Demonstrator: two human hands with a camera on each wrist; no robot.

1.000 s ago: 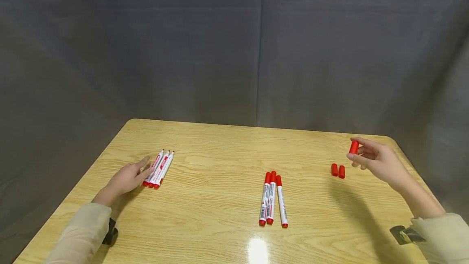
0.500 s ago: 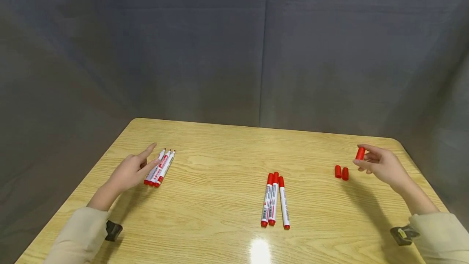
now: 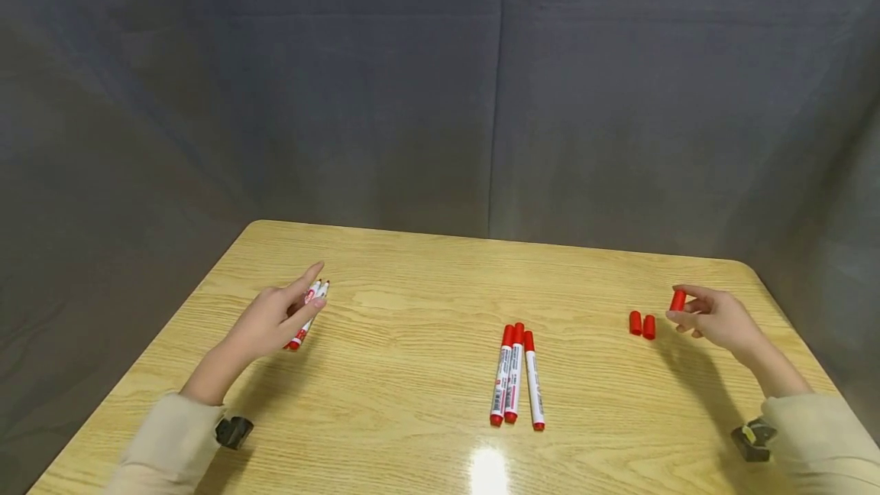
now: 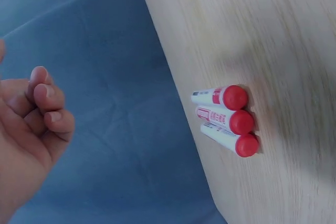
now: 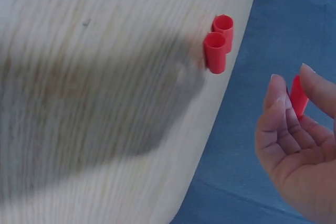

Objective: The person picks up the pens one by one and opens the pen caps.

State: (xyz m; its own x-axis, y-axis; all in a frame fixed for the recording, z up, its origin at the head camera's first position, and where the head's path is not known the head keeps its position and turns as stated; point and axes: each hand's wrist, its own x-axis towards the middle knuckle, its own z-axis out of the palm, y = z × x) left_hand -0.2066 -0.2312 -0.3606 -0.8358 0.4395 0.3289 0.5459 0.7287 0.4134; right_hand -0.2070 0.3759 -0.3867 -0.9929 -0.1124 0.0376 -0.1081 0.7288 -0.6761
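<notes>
Three uncapped white markers [image 4: 218,121] with red ends lie side by side at the table's left. My left hand [image 3: 268,318] hovers over them in the head view, covering part of them. Its index finger and thumb are extended, the other fingers bend inward, and it holds nothing. Over the table's right side, my right hand [image 3: 718,321] pinches a red marker cap [image 3: 677,302] between thumb and fingertips. Just left of that hand, two more red caps [image 5: 214,53] lie close together on the table, their hollow ends facing the right wrist camera.
Three capped red markers [image 3: 512,373] lie right of the middle of the wooden table [image 3: 385,403], the rightmost slightly apart and tilted the other way. A dark grey curtain [image 3: 357,98] hangs behind the table and along its sides.
My left hand has left the side of the uncapped markers, rising and shifting right over them. My right hand, still pinching the cap, has moved slightly right and down.
</notes>
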